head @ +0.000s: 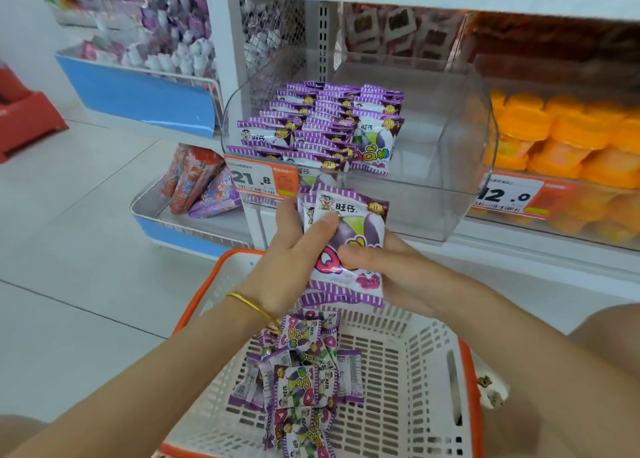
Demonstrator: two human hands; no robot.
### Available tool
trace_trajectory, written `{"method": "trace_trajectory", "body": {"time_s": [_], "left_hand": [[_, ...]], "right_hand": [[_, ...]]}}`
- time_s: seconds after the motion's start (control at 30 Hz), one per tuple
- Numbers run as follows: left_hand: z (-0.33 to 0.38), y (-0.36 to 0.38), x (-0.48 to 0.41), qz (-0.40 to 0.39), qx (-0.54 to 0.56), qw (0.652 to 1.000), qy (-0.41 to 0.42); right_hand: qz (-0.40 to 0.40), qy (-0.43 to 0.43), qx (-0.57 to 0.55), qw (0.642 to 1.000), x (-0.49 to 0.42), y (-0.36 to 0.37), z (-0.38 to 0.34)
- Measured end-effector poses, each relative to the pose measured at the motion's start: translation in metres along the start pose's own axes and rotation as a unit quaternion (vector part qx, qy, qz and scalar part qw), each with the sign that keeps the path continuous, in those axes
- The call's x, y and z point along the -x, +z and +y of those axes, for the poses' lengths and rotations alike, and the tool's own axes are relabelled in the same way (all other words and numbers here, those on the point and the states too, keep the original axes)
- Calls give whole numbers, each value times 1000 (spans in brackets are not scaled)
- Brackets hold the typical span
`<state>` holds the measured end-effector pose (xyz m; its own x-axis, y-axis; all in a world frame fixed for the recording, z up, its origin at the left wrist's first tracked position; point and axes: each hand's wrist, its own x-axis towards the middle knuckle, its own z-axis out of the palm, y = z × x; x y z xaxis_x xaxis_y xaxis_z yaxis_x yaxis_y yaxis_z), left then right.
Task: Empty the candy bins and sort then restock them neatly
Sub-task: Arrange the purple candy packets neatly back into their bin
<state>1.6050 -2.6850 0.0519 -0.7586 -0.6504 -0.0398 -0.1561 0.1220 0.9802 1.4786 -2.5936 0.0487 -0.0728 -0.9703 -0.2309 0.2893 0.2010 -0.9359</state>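
Both hands hold a small stack of purple-and-white candy packets [349, 229] upright above the basket, just in front of the clear bin [450, 166]. My left hand [294, 260] grips the stack's left edge with the thumb on its face. My right hand [391, 270] cups the stack from the right and below, thumb across the front. Inside the clear bin, rows of the same purple packets [318, 125] fill the left half; the right half is bare. More loose purple packets [301, 381] lie in the white basket [415, 371] with an orange rim.
Price tags reading 21.8 [259, 178] and 12.0 [509, 196] hang on the shelf front. Orange sweets [571, 135] fill the bin to the right. Blue-fronted wire shelves [138, 94] with other packets stand at left, a red stool [24, 118] at far left. Pale tiled floor lies left.
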Motion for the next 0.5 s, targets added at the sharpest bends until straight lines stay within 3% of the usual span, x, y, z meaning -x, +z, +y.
{"method": "trace_trajectory", "body": {"time_s": [0.1, 0.17, 0.3, 0.4, 0.5], "left_hand": [[35, -1, -13, -12, -108, 994, 31], [54, -4, -32, 4, -179, 979, 94], [59, -18, -72, 90, -301, 923, 223], [33, -33, -89, 81, -489, 848, 191], [3, -44, -97, 66, -571, 798, 179]], "right_hand": [[62, -45, 0, 997, -3, -2, -29], [83, -91, -8, 992, -2, -1, -56], [168, -153, -28, 973, -28, -31, -106], [299, -107, 20, 948, -59, -70, -119], [317, 5, 68, 946, -86, -93, -102]]}}
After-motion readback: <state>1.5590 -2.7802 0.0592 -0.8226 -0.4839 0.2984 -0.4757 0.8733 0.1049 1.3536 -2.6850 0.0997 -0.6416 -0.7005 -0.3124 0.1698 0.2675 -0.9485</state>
